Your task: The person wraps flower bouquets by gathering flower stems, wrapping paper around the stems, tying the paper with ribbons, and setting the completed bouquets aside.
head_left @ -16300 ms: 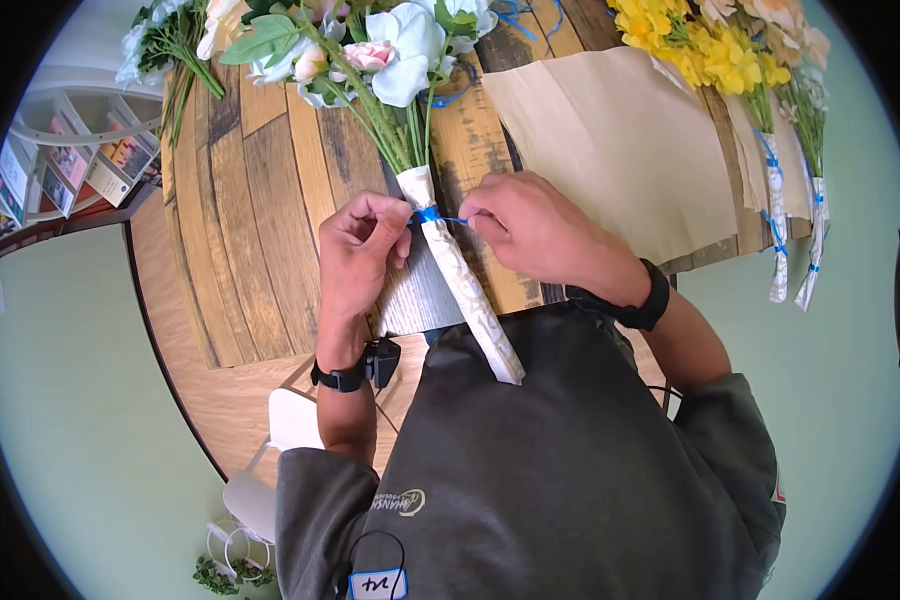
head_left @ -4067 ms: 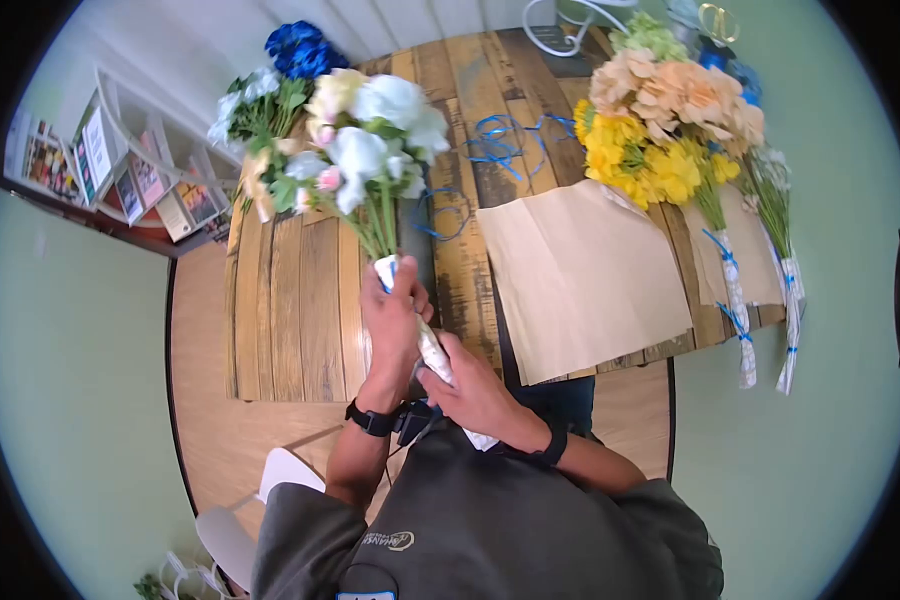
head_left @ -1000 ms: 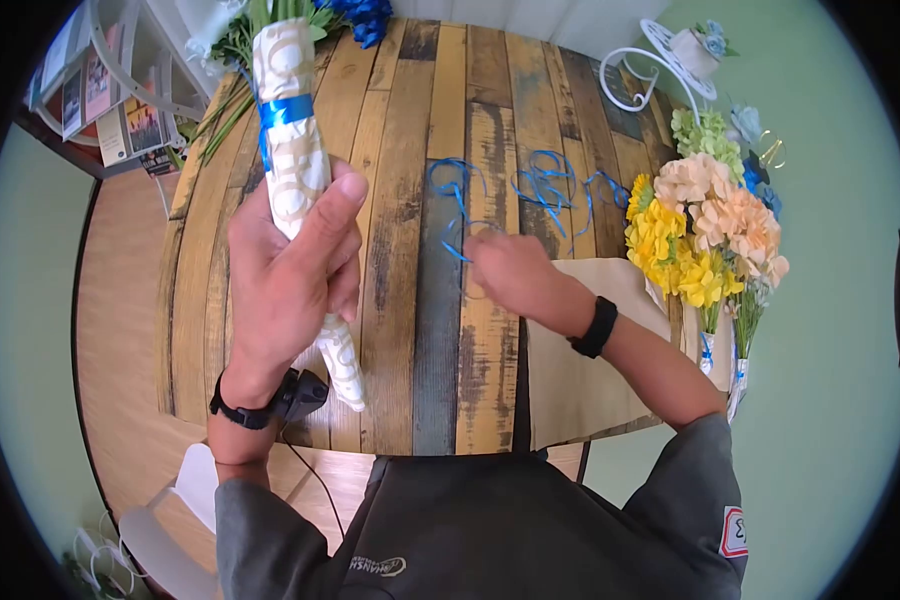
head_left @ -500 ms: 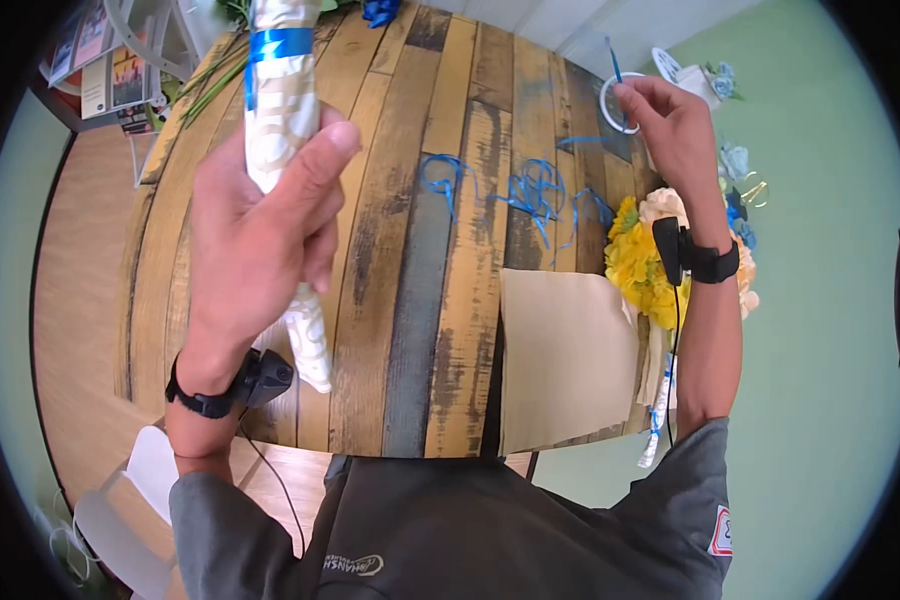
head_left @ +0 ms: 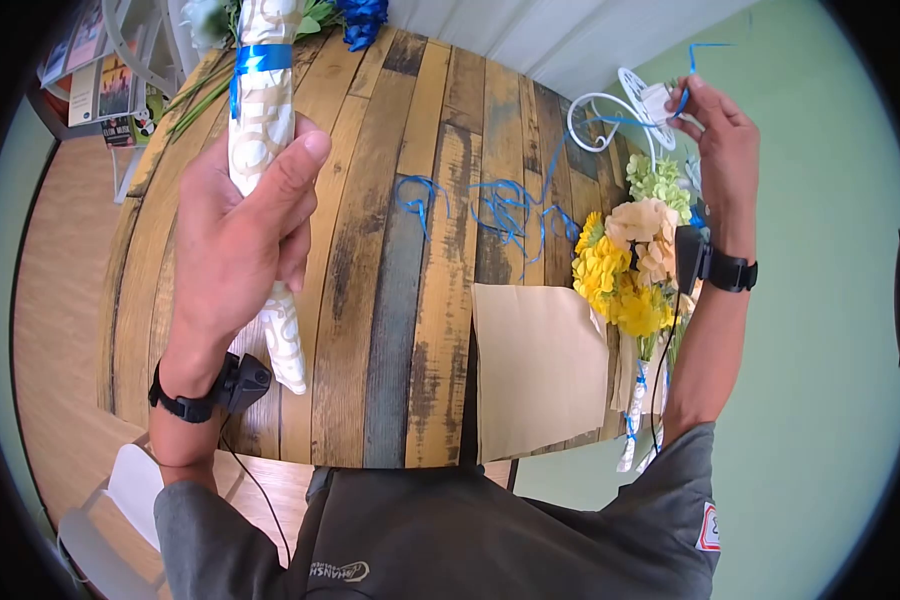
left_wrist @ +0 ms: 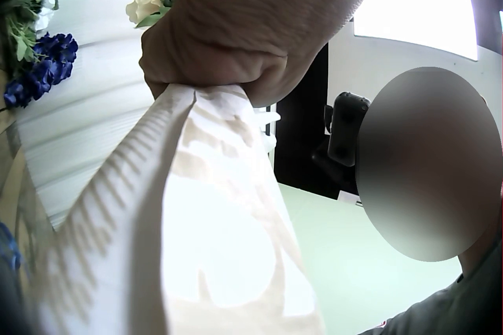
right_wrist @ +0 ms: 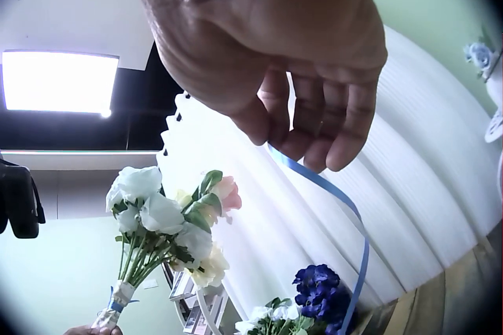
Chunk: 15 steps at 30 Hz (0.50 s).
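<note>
My left hand (head_left: 235,235) grips the bouquet's stem wrap (head_left: 260,120), white paper with beige curls, fingers round it and thumb along its side. A blue ribbon band (head_left: 265,58) circles the wrap above the hand. The flower heads lie outside the head view; the right wrist view shows the bouquet (right_wrist: 157,221), with white, cream and pink blooms. Raised at the upper right, my right hand (head_left: 727,140) pinches a thin blue ribbon (right_wrist: 330,186) between thumb and fingers. From there the ribbon trails down to a loose tangle of blue ribbon (head_left: 507,212) on the table.
Brown kraft paper (head_left: 540,375) lies at the front right of the wooden table (head_left: 360,330). Yellow flowers (head_left: 610,275) and peach flowers (head_left: 642,225) lie beside it. A white bicycle-shaped planter (head_left: 645,110) stands behind. Blue flowers (head_left: 362,20) are at the back left.
The flower end, earlier in the middle of the head view, is now past its top edge. My right hand left the bouquet, reached to the ribbon tangle and rose to the upper right, drawing ribbon out.
</note>
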### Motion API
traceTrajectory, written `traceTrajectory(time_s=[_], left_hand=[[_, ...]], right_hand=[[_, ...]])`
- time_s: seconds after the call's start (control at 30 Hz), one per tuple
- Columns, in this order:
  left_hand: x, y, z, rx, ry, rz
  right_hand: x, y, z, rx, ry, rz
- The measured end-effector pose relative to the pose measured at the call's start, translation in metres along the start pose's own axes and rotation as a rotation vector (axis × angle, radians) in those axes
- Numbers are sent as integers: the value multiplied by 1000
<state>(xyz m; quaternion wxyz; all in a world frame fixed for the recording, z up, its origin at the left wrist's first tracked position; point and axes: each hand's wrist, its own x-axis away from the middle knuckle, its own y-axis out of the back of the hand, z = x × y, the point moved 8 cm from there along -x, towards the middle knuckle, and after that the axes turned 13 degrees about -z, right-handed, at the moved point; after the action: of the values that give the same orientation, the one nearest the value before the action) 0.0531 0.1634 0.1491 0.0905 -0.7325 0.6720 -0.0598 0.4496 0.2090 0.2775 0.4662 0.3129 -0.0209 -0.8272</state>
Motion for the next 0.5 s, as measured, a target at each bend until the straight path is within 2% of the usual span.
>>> traceTrajectory(time_s=[0.1, 0.17, 0.3, 0.33, 0.4, 0.5], left_hand=[[2, 1, -1, -3, 2, -11], [3, 0, -3, 2, -6, -8], [5, 3, -4, -9, -7, -26], [5, 2, -4, -12, -7, -31], [4, 2, -4, -16, -9, -37], [3, 3, -3, -20, 2, -67]], right_hand=[[-8, 5, 6, 7, 32, -43], [-15, 2, -4, 73, 48, -2], [-1, -36, -45, 221, 24, 240], [-2, -37, -50, 231, 25, 227], [11, -54, -81, 440, -96, 577], [7, -57, -96, 488, -99, 600]])
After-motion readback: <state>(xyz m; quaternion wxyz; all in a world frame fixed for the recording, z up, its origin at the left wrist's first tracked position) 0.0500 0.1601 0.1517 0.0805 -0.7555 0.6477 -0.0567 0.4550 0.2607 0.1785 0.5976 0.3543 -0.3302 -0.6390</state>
